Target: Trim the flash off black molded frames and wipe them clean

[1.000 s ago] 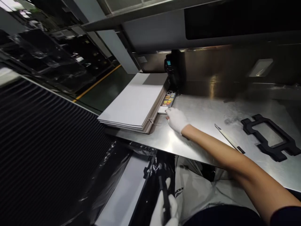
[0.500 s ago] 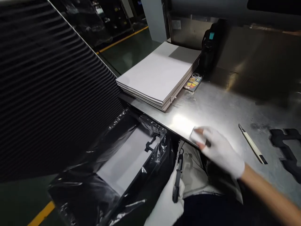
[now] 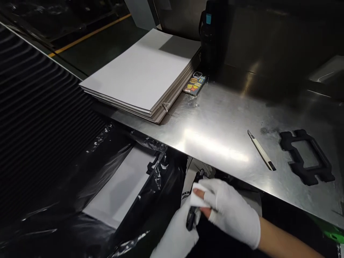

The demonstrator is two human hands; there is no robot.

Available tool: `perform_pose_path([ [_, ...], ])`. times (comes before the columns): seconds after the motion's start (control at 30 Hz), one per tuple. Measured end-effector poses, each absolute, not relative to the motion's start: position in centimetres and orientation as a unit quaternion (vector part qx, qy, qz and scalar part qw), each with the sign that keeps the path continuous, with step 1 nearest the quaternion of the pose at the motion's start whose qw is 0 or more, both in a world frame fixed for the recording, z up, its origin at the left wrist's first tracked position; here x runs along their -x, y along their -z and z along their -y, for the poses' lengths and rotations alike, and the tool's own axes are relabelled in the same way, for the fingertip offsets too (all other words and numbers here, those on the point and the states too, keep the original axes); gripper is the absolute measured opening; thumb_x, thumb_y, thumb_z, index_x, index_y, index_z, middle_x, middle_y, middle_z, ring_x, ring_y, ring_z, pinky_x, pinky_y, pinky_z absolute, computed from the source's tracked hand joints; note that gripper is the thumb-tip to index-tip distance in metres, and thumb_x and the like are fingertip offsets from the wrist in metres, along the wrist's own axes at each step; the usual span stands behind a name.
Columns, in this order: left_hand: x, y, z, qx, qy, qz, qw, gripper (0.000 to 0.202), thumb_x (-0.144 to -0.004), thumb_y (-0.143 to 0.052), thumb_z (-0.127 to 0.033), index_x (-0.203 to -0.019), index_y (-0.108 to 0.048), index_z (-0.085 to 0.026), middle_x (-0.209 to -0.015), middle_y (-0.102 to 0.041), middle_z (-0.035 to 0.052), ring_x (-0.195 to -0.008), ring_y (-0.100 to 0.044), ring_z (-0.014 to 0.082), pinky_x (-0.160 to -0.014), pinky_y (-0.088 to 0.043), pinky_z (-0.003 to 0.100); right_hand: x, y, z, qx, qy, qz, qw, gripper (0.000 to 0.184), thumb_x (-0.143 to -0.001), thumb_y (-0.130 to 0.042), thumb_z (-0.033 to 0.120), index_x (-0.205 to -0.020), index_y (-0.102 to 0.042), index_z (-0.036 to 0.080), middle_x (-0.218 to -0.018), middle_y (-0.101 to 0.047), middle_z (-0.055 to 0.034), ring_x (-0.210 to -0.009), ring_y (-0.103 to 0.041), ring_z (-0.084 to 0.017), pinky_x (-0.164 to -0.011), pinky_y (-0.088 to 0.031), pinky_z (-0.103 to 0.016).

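Note:
In a white glove, my left hand (image 3: 178,229) is closed around a narrow black part (image 3: 191,218) just below the table's front edge. My right hand (image 3: 228,206), gloved with thumb and a fingertip bare, pinches a small white pad (image 3: 197,196) and holds it against that part. Much of the part is hidden by the pad and fingers, so its full shape cannot be made out. On the table lie a flat black frame (image 3: 294,154) with a rectangular opening and a cream-handled utility knife (image 3: 261,150).
A stack of white sheets (image 3: 145,68) sits on the metal table (image 3: 228,118), beside a phone (image 3: 195,84) and a dark bottle (image 3: 209,39). At left, a black plastic-lined box (image 3: 150,143) holds a white sheet (image 3: 115,190) and another black piece (image 3: 153,164). A black ridged panel (image 3: 40,118) stands behind it.
My right hand has come down and left from above the table edge, bringing the white pad onto the black part in my left hand. The view has swung to the right.

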State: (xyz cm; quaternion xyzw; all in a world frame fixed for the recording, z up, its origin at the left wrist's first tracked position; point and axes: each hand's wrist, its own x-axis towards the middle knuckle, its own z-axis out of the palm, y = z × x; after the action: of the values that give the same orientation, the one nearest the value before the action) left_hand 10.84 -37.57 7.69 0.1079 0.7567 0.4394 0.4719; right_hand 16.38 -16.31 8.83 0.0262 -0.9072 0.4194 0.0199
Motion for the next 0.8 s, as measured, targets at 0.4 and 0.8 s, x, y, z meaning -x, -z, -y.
perform_pose_path([
  [0.4,-11.0,-9.3,37.4,-0.14,-0.439,-0.758,0.462,0.033,-0.063,-0.049,-0.004,-0.088,-0.052,-0.024,-0.079,-0.054,-0.0034,-0.072,-0.047,0.0172,-0.067,-0.039,0.03,-16.3,-9.7,16.4,-0.029,-0.4,0.916,0.008,0.039,-0.105,-0.064,0.017,-0.143,-0.066,0.022,-0.134,-0.073,-0.0123,-0.114,-0.074,-0.027,-0.098,-0.069,-0.044],
  [0.8,-11.0,-9.6,37.1,-0.135,-0.4,-0.768,0.481,0.033,-0.061,-0.05,-0.005,-0.088,-0.053,-0.024,-0.078,-0.055,-0.0039,-0.072,-0.049,0.0176,-0.067,-0.04,0.029,-16.9,-10.1,16.6,-0.036,-0.374,0.925,0.051,0.033,-0.102,-0.066,0.015,-0.135,-0.069,0.017,-0.12,-0.075,-0.0115,-0.105,-0.074,-0.025,-0.093,-0.069,-0.039],
])
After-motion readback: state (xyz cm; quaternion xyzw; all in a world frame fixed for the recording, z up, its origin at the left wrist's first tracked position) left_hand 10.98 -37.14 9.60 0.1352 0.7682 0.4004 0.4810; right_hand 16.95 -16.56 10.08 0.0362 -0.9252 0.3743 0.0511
